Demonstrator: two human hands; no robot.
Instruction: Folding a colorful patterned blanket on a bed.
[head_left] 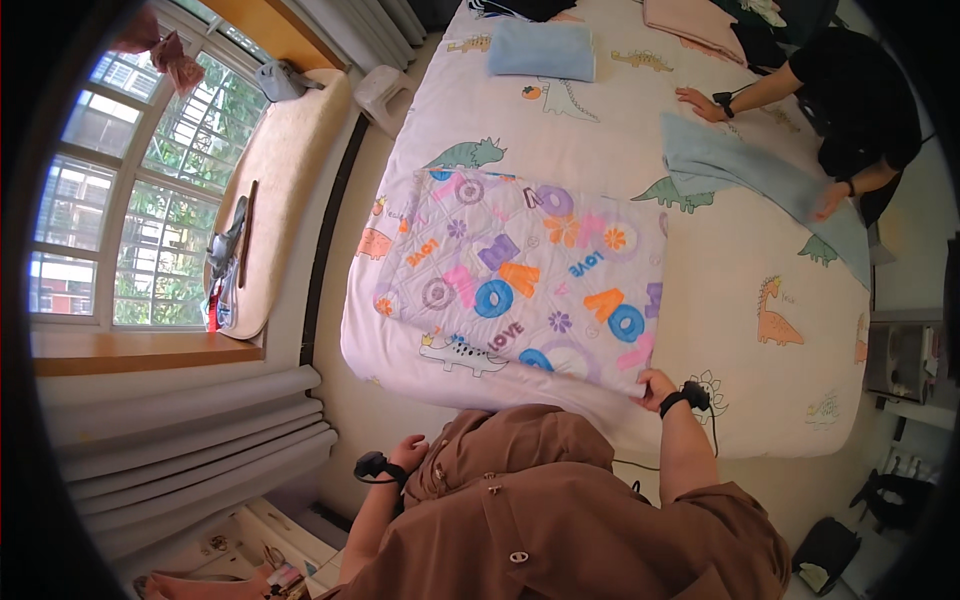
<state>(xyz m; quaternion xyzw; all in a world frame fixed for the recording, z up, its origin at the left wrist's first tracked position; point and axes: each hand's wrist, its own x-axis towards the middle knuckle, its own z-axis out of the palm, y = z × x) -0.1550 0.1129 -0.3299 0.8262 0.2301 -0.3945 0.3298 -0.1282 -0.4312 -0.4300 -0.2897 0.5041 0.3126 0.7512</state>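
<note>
A purple quilted blanket (560, 270) with orange, blue and pink lettering and flowers lies spread, roughly as a rectangle, on the bed. At its near right corner my right hand (655, 389) pinches the edge between thumb and fingers. My left hand (408, 453) hangs low beside my brown clothing, away from the blanket. Its fingers are loosely apart, partly seen, with nothing visible in them. Both my wrists wear black straps.
The bed (735, 340) has a pale dinosaur-print sheet. At the right, another person (855, 100) handles a light blue cloth (735, 160). A folded blue cloth (542, 52) and pink cloth (690, 28) lie farther back. A white stool (385, 98) stands by the window ledge (285, 180).
</note>
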